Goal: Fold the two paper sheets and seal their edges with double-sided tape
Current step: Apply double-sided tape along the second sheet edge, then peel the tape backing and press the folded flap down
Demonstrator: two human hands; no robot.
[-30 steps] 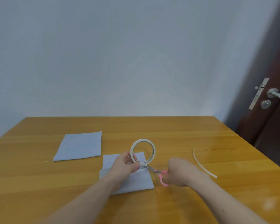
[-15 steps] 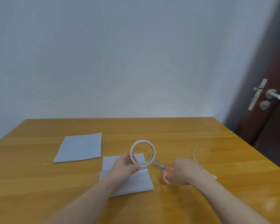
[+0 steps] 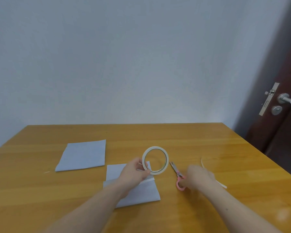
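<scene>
**Tape roll up in your left hand, scissors under your right**

Your left hand [image 3: 134, 172] pinches the tape roll [image 3: 155, 160] at its left rim. The roll stands on edge, up off the worktop [image 3: 200, 142], and sticks out to the right of your grip. You can see the wood through its hole.

Under that hand lies the near paper sheet [image 3: 139, 190]. It is folded, and a thin white strip of tape [image 3: 148, 180] runs along its fold line, just below your grip and the roll.

The other paper sheet [image 3: 84, 155] lies flat to the left of the roll, well apart from it. It is folded too.

The pink scissors [image 3: 177, 175] lie just to the right of the roll, blades together and pointing away from you. Your right hand [image 3: 198, 178] is at the pink handles. It is blurred, so you cannot tell if its fingers are closed on the handles or loose.

A long white backing strip [image 3: 204, 163] curves on the worktop to the right of the roll, partly hidden by your right hand.
</scene>
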